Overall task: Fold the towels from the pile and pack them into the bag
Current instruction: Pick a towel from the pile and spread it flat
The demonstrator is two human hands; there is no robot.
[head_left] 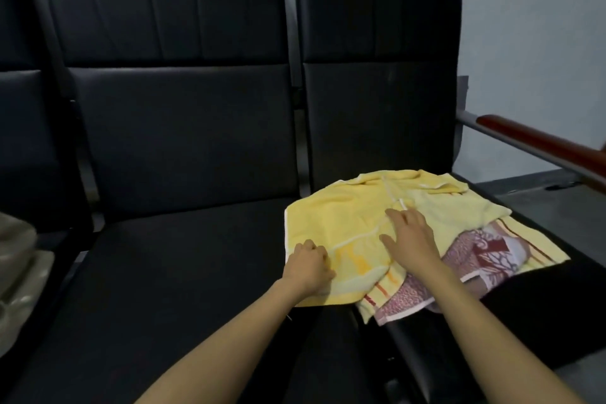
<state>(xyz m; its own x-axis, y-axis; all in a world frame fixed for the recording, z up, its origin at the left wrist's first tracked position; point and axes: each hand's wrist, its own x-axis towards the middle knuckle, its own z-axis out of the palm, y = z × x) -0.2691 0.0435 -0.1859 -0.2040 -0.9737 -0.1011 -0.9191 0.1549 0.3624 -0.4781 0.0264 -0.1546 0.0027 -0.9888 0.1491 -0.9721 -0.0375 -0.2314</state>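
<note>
Far left edge: a pale grey-green soft thing (16, 259), cut off by the frame; cannot tell whether it is the bag. Next along, a row of black padded seats with high backs. The middle seat (183, 266) is dark and glossy. Both forearms reach in from the bottom of the frame toward the right-hand seat (557, 223), where the towels lie in a loose, overlapping pile. Left hand (308, 264): knuckles up, fingers curled narrow at the near-left edge of the yellow towel (341, 216). Cannot tell whether cloth is pinched under them or only pressed. The yellow towel is the top layer, spread mostly flat with a white hem along its left side, some rumpling at the far edge, and its left part overhanging the gap between the two seats. Right hand (411, 239): palm down, fingers straight and spread wide, resting flat on the middle of the yellow towel, holding nothing. Just right of that wrist, a red-and-pink patterned towel (472, 249) shows from under the yellow one. Beneath it lies a pale yellow striped towel (537, 246), its corner reaching toward the seat's right side. Beyond, at the far right, a reddish-brown armrest (541, 144) on a grey metal bar.
</note>
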